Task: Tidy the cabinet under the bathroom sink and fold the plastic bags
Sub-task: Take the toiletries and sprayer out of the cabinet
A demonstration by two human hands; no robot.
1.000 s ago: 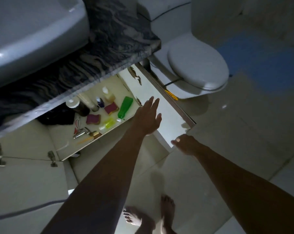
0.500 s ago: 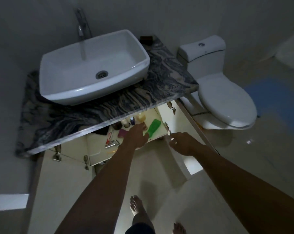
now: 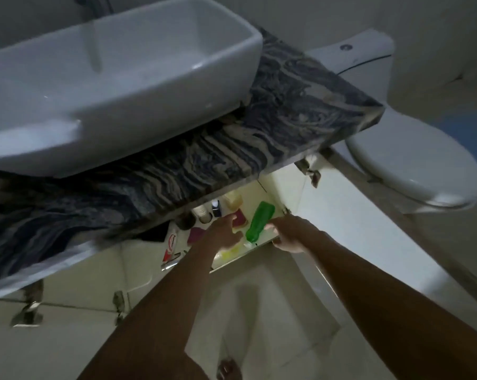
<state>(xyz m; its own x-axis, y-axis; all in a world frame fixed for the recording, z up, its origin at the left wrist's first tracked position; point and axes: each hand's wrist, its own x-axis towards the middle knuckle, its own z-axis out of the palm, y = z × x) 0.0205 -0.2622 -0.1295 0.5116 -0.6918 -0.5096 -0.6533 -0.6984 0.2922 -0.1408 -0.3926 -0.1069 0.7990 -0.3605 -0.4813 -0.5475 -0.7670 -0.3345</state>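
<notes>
In the upper left of the frame the sink (image 3: pixel 127 78) looks like white glazed ceramic, smooth and glossy, and the toilet (image 3: pixel 412 165) at the right edge has the same shiny finish. The countertop (image 3: pixel 286 119) across the middle seems polished stone with dark and pale veins. Below it, the cabinet (image 3: pixel 271 187) has smooth, pale panels with a metal hinge (image 3: pixel 312 175), and the green bottle (image 3: pixel 259 220) inside is shiny plastic.
</notes>
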